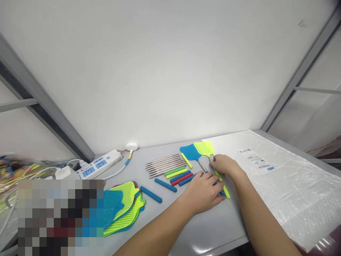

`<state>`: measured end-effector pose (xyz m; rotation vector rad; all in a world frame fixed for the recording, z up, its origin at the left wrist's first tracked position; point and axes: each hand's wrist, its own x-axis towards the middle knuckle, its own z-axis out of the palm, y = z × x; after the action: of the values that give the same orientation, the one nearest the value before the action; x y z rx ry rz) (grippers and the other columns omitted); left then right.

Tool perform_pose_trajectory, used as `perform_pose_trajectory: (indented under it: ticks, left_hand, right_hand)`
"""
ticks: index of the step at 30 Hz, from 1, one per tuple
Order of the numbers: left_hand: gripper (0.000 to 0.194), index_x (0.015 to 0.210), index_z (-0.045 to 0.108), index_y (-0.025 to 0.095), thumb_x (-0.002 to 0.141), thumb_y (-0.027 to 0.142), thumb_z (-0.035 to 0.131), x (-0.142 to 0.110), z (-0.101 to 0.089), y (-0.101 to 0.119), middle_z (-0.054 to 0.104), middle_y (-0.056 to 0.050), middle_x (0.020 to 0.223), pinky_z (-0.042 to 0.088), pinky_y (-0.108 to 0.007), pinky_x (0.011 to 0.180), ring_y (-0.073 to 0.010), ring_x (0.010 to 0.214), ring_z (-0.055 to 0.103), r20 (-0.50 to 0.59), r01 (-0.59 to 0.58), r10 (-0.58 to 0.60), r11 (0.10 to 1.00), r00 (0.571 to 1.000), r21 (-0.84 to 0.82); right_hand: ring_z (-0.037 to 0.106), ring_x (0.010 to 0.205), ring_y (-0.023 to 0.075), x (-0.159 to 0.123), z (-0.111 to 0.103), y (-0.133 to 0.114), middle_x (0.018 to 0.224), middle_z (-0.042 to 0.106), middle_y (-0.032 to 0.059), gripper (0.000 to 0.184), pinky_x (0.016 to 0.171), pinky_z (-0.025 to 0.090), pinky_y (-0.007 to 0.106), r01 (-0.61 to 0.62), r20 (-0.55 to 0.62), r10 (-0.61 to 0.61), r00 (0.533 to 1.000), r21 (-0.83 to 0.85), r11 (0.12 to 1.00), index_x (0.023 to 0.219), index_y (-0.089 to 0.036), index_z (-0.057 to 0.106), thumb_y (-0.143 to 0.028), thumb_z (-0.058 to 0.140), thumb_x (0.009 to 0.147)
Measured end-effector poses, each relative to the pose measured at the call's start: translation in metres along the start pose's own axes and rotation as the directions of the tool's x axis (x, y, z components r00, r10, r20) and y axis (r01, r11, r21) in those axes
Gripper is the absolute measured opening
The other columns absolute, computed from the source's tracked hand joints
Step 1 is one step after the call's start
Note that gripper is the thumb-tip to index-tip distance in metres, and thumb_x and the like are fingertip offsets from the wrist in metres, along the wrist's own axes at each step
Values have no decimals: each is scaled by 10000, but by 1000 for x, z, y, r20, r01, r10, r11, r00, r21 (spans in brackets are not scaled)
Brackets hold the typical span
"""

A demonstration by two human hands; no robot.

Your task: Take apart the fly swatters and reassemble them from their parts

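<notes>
A yellow fly swatter (pixel 204 148) lies beside a blue fly swatter (pixel 191 152), heads toward the wall. The fingers of my right hand (pixel 225 165) are closed around the yellow swatter's metal rod, just below its head. My left hand (pixel 204 192) curls over the blue swatter's handle, covering most of it. The yellow handle (pixel 225 188) runs past my left fingertips. Left of the hands lie several loose handle tubes, including a red tube (pixel 182 179), a green tube (pixel 174 171) and a blue tube (pixel 165 185). Behind them a row of metal rods (pixel 165 164) is laid out.
Stacked swatter heads (pixel 128 199) lie at the left, partly hidden by a pixelated patch. A white power strip (pixel 101 164) with cables stands along the wall. Clear plastic wrap (pixel 279 188) with a shipping label (pixel 257 159) covers the table's right side.
</notes>
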<state>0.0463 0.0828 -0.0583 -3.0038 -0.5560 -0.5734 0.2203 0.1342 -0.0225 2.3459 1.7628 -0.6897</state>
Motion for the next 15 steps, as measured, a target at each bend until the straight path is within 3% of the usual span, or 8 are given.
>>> perform_pose_trajectory:
  ticks: [8, 12, 15]
  left_hand:
    - [395, 1160, 570, 196, 968, 517, 443, 2, -2, 0, 652, -62, 1150, 396, -384, 857, -234, 1073, 576, -4, -5, 5, 1000, 1000, -12]
    - [432, 1191, 567, 203, 957, 546, 444, 2, -4, 1, 638, -79, 1215, 393, -412, 923, -245, 1109, 573, 10, 13, -13, 1000, 1000, -2]
    - [470, 1288, 524, 226, 952, 547, 450, 2, -6, 2, 558, -89, 1372, 397, -431, 956, -267, 1235, 511, 10, -5, 5, 1000, 1000, 20]
  right_hand:
    - [630, 966, 191, 2, 1, -3, 1173, 615, 86, 322, 824, 546, 389, 3, -35, -2, 999, 37, 999, 1189, -162, 591, -369, 584, 943]
    - [625, 990, 214, -13, -4, 12, 1125, 636, 103, 356, 865, 512, 417, 4, -190, 3, 982, 36, 999, 1177, -146, 593, -421, 477, 982]
    - [527, 1195, 276, -26, 0, 38, 1283, 571, 169, 436, 977, 419, 446, 1, -331, 10, 944, 33, 999, 1297, -143, 528, -392, 314, 1011]
